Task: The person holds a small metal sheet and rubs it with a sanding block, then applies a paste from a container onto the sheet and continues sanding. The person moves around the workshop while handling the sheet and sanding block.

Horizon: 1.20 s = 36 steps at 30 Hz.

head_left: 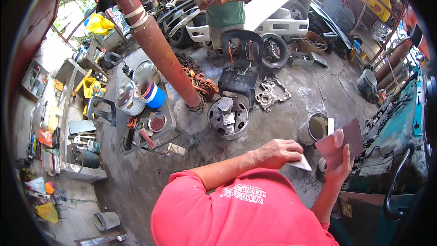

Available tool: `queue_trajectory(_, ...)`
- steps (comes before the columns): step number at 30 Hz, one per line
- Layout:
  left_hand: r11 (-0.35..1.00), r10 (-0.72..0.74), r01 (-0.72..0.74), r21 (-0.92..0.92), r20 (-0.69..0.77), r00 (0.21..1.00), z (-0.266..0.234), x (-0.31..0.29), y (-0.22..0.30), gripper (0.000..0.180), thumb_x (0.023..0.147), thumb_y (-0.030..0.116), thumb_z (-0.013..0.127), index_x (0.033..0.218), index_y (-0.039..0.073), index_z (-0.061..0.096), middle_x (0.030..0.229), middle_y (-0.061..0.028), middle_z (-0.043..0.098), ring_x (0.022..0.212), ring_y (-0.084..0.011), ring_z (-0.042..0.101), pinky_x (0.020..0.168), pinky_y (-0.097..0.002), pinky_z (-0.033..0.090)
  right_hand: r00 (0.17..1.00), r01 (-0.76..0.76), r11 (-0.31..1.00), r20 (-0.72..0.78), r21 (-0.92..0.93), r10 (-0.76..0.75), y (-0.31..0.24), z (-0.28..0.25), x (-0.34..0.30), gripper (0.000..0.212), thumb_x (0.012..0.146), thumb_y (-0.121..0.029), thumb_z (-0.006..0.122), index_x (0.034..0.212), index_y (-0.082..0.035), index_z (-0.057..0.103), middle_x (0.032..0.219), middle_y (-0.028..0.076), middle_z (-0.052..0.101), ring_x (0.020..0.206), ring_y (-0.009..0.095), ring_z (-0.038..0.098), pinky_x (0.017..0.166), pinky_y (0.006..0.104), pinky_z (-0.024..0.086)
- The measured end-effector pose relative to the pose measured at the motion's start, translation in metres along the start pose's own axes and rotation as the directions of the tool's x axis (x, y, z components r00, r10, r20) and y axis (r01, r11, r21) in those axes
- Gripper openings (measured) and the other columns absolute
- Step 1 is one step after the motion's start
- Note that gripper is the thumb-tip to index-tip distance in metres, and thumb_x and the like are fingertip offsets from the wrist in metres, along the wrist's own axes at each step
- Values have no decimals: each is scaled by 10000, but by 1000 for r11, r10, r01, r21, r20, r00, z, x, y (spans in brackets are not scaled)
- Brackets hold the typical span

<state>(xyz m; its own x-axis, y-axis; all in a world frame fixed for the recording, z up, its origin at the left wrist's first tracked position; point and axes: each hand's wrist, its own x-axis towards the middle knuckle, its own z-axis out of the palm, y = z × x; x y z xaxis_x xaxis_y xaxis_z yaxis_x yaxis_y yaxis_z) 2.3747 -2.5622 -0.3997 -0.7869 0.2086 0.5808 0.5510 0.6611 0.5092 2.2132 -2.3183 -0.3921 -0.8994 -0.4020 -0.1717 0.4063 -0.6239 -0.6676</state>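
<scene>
My left hand (276, 153) is closed on a white, flat spreader (300, 163), whose pointed corner sticks out below the fingers. To its right, my right hand (340, 169) grips a flat reddish-brown board (349, 140) by its lower edge, thumb over the face. A smear of pale pink paste (338, 138) lies on the board's upper left part. The spreader and the board are apart. Just beyond them stands a grey bucket (308, 132) on the floor.
A teal vehicle body (395, 130) with a black handle is close on my right. Ahead are a wheel rim (218, 127), a black plastic chair (239, 75) and a person in a green shirt (223, 4). A red post (159, 48) rises beside a table (129, 70) with pots and cans.
</scene>
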Motion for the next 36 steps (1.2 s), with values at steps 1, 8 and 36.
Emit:
queue_trajectory(1, 999, 48, -48, -23, -24, 999, -5, 10, 10, 270, 824, 20, 685, 1088, 77, 680, 1219, -82, 672, 1162, -283, 675, 926, -395, 593, 999, 50, 994, -4, -102, -51, -1, 5, 3, 427, 995, -116, 733, 1399, -13, 639, 1334, 152, 680, 1217, 291, 688, 1021, 431, 570)
queue_trajectory(8, 986, 16, 12, 168, -162, 987, -75, 38, -2, 395, 788, -2, 714, 1171, 93, 713, 1257, -72, 703, 1182, -304, 687, 969, -430, 600, 996, 73, 943, 72, -324, -52, -7, 18, -13, 389, 1059, -192, 664, 1398, -12, 601, 1271, 115, 687, 1157, 228, 682, 993, 393, 561)
queue_trajectory(36, 987, 53, -94, -133, -287, 956, -44, 13, -29, 507, 923, 95, 729, 1426, 127, 670, 1563, -151, 591, 1473, -400, 533, 1235, -578, 398, 961, -274, 949, 93, 158, 262, 95, 16, -3, 453, 1108, -288, 546, 1454, -1, 602, 1365, 178, 706, 1225, 259, 714, 1068, 422, 576)
